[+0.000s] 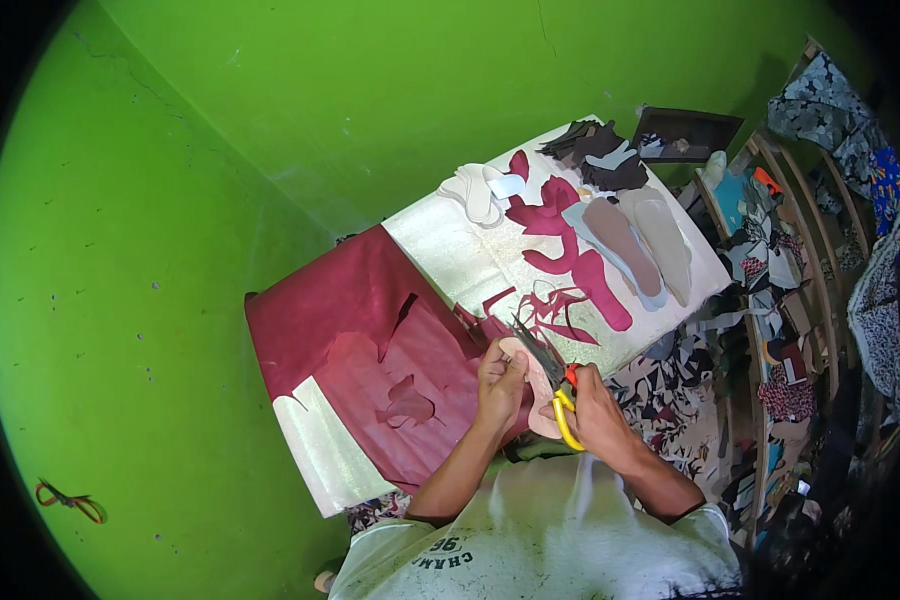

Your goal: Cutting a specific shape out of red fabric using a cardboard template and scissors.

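My left hand (pixel 500 385) pinches a beige, sole-shaped piece (pixel 542 405) near the table's front edge, thumb on its upper face. In my right hand (pixel 592 412) is a pair of scissors (pixel 567 425) with yellow and red handles. Their dark blades point away from me, over or alongside the beige piece; I cannot tell whether they bite into it. Just left of my hands a large burgundy sheet (pixel 345 300) covers part of the table, with cut-outs in it. Thin burgundy scraps (pixel 555 315) lie beyond the blades.
On the white tabletop (pixel 450 250) lie cut burgundy pieces (pixel 600 290), grey and brown sole templates (pixel 620 245), white pieces (pixel 473 195) and a dark stack (pixel 610 160). Right stands a cluttered wooden rack (pixel 760 400). Scraps cover the floor (pixel 670 400). Green walls (pixel 170 250) rise behind and left.
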A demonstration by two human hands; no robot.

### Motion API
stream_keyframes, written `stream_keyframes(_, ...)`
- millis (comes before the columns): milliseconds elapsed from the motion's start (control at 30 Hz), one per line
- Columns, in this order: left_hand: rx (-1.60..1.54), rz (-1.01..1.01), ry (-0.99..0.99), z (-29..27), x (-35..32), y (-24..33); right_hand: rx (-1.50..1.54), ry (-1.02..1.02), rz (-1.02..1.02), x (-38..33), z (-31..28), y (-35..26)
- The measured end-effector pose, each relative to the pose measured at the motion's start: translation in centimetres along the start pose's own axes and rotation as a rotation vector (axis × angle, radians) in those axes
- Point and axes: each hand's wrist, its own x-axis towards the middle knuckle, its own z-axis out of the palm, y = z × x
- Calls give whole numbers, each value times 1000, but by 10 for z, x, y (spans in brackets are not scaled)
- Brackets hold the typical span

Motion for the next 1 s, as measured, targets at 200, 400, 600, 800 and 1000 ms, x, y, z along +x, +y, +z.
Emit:
stream_keyframes(200, 45, -4, 41, -15, -7, 31, 193, -37, 58, 2, 27, -16)
stream_keyframes(400, 64, 20, 30, -32, -18, 63, 865, -105, 226, -6, 45, -21)
stream_keyframes(600, 168, 145, -48, -40, -31, 93, 570, -104, 23, -2, 40, -51)
stream_keyframes(800, 73, 230, -90, -37, -49, 120, 357, -100, -148, 3, 43, -70)
stream_keyframes(1000, 97, 277, -26, -45, -54, 129, 629, -192, -84, -1, 67, -64)
